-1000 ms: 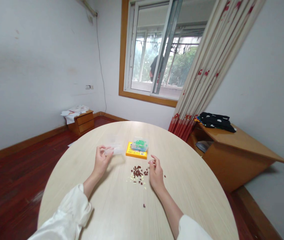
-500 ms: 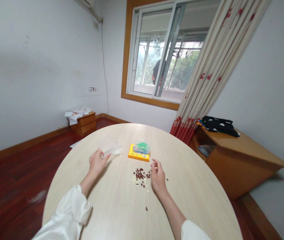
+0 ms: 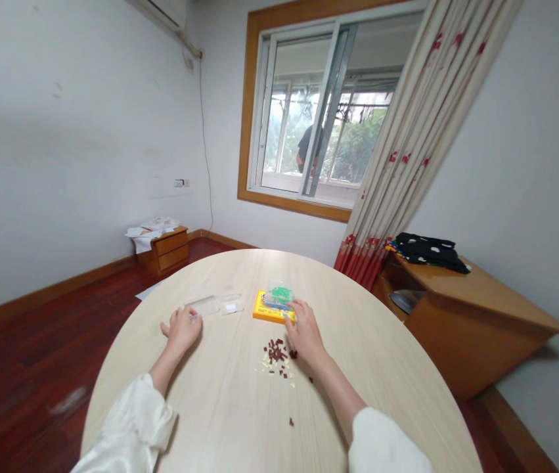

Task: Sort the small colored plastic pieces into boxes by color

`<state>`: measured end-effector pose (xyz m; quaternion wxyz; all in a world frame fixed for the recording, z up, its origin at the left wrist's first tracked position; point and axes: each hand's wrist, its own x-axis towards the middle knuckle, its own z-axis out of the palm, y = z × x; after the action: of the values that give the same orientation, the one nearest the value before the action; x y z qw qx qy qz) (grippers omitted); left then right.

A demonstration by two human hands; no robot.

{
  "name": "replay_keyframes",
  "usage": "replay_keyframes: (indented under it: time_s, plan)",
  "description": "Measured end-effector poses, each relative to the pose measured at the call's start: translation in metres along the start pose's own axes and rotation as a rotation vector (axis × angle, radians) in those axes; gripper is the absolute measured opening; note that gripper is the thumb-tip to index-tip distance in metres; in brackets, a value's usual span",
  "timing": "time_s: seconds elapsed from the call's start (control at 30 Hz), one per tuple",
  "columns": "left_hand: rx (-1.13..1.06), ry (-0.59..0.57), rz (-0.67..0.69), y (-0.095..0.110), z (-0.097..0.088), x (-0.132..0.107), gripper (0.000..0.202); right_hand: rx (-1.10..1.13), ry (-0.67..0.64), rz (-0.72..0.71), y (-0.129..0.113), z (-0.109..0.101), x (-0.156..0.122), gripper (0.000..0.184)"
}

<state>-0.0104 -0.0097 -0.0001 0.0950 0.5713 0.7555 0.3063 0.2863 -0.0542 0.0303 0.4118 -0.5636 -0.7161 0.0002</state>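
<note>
My left hand (image 3: 184, 328) is at the left, its thumb and fingertips closed at the near corner of a clear plastic case (image 3: 205, 305) and the little finger sticking out. A smaller clear piece with a white patch (image 3: 230, 307) lies just right of that case. My right hand (image 3: 305, 332) reaches to the right edge of a yellow box (image 3: 264, 314), thumb and fingers apart. On this box sits a clear case of green pieces (image 3: 280, 294); whether the fingers touch it is hard to tell. Small dark brown pieces (image 3: 275, 351) and cream pieces (image 3: 265, 361) lie heaped nearer me.
All this rests on a round pale wooden table (image 3: 240, 407). A stray brown piece (image 3: 291, 422) lies close to me. Beyond the table stand a small drawer cabinet (image 3: 168, 249) at left and a wooden desk (image 3: 456, 328) with dark cloth at right. Someone shows through the window.
My right hand has moved forward from beside the brown pieces to the yellow box. My left hand has shifted slightly left and nearer me, and the clear case now lies in plain view.
</note>
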Motion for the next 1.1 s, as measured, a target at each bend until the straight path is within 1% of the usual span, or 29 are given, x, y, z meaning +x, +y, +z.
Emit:
replay_keyframes:
  time_s: [0.07,0.13,0.2,0.27,0.33,0.43,0.5,0.53,0.57,0.6,0.63,0.67,0.73,0.8,0.87,0.93,1.0,1.1]
  plan:
    - [0.023,-0.001,-0.005,0.000,0.001,0.000,0.011,-0.110,-0.060,0.020,0.000,0.000,0.022,0.041]
    - [0.048,0.013,-0.031,0.000,0.001,0.000,0.014,-0.207,-0.137,0.062,0.002,0.001,0.043,0.056]
    - [0.058,0.045,-0.069,0.001,0.001,-0.002,0.018,-0.279,-0.238,0.076,0.004,0.003,0.061,0.072]
    - [0.044,0.092,-0.101,0.004,-0.002,-0.004,0.021,-0.327,-0.340,0.082,0.006,0.004,0.073,0.080]
    - [0.011,0.156,-0.113,0.007,-0.007,-0.007,0.023,-0.348,-0.412,0.082,0.008,0.005,0.081,0.078]
    - [-0.089,0.288,-0.084,0.013,-0.015,-0.011,0.023,-0.355,-0.432,0.057,0.009,0.004,0.083,0.063]
    - [-0.252,0.345,0.016,0.018,-0.018,-0.014,0.019,-0.347,-0.395,0.030,0.006,0.004,0.078,0.056]
    - [-0.367,0.338,0.088,0.021,-0.017,-0.016,0.016,-0.327,-0.358,0.016,0.003,0.004,0.074,0.054]
    - [-0.499,0.301,0.161,0.025,-0.015,-0.019,0.015,-0.291,-0.319,-0.002,-0.001,0.004,0.068,0.051]
    - [-0.638,0.232,0.225,0.029,-0.012,-0.023,0.017,-0.242,-0.254,-0.023,-0.008,0.005,0.061,0.048]
    - [-0.774,0.139,0.257,0.035,-0.008,-0.029,0.022,-0.177,-0.226,-0.033,-0.015,0.006,0.052,0.047]
    - [-0.912,0.027,0.253,0.041,-0.003,-0.037,0.029,-0.110,-0.215,-0.041,-0.023,0.008,0.042,0.046]
    - [-1.152,-0.222,0.194,0.056,0.008,-0.055,0.043,-0.068,-0.221,-0.077,-0.042,0.012,0.020,0.047]
    - [-1.366,-0.462,0.124,0.070,0.016,-0.074,0.050,0.018,-0.205,-0.111,-0.060,0.016,0.000,0.047]
    - [-1.542,-0.646,0.022,0.081,0.020,-0.090,0.054,0.045,-0.178,-0.091,-0.074,0.018,-0.016,0.046]
    - [-1.636,-0.685,-0.074,0.086,0.020,-0.099,0.050,0.033,-0.167,-0.069,-0.082,0.019,-0.026,0.046]
    - [-1.678,-0.670,-0.146,0.088,0.018,-0.103,0.046,0.003,-0.167,-0.068,-0.085,0.021,-0.031,0.045]
    - [-1.683,-0.660,-0.178,0.089,0.013,-0.104,0.046,-0.043,-0.171,-0.132,-0.082,0.024,-0.036,0.043]
